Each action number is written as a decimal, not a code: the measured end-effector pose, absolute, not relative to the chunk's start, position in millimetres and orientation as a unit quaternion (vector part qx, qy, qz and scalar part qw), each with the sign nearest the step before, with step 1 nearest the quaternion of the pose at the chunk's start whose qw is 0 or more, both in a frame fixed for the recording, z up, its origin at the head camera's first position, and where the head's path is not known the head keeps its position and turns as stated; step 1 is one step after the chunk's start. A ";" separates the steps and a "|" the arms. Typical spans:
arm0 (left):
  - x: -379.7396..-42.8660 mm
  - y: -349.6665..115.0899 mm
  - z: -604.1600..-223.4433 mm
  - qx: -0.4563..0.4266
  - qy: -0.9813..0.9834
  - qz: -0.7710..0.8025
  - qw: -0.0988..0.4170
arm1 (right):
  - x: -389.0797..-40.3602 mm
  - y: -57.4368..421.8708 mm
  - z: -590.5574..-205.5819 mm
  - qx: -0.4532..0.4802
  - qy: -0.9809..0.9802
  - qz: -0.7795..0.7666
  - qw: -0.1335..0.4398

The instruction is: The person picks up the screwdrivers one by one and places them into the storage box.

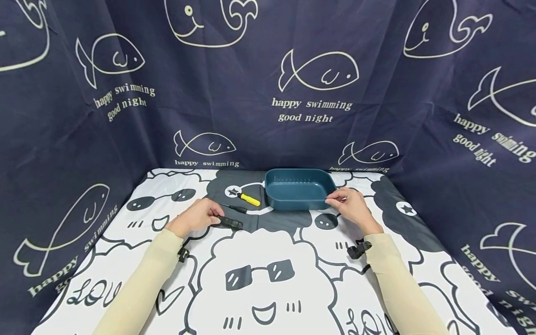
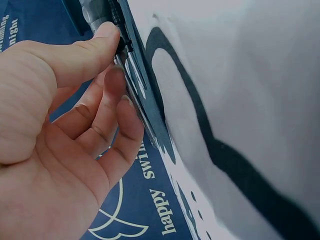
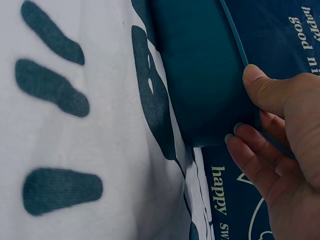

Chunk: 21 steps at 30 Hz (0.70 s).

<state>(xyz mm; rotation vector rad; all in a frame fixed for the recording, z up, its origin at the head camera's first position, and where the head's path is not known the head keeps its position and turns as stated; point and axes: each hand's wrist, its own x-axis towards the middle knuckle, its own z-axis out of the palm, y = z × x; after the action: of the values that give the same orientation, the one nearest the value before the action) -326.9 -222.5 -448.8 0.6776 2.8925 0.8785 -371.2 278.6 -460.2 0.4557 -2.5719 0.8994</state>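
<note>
My left hand (image 1: 198,216) is at the left of the tabletop, pinching a screwdriver (image 1: 230,223) with a dark handle between thumb and fingers. In the left wrist view, the screwdriver's handle (image 2: 95,10) looks grey and its thin metal shaft runs along past the fingers. Just beyond lie a screwdriver with a yellow handle (image 1: 250,199) and a slim black-handled one (image 1: 237,209). A dark teal rectangular bin (image 1: 293,204) stands upright to their right. My right hand (image 1: 351,207) grips the bin's right front corner, with the thumb (image 3: 256,75) against its rim.
A white and dark cartoon-print cloth (image 1: 259,279) covers the table. Navy curtains (image 1: 251,93) with fish drawings hang behind and along both sides; the bin stands close to the back one. A black strap device sits on each wrist.
</note>
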 end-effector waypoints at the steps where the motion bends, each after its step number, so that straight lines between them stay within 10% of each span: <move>1: -327.5 -222.3 -448.3 0.218 0.934 0.283 0.020 | -371.1 278.3 -460.3 0.160 -0.915 0.320 0.187; 21: -316.9 -210.1 -425.4 0.213 0.932 0.290 -0.035 | -365.5 274.6 -454.6 0.149 -0.918 0.321 0.182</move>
<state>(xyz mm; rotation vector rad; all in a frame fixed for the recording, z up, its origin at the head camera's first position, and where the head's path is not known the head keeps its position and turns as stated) -316.9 -210.1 -425.4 0.6845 2.9969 0.9307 -365.5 274.6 -454.6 0.4214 -2.5909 0.9050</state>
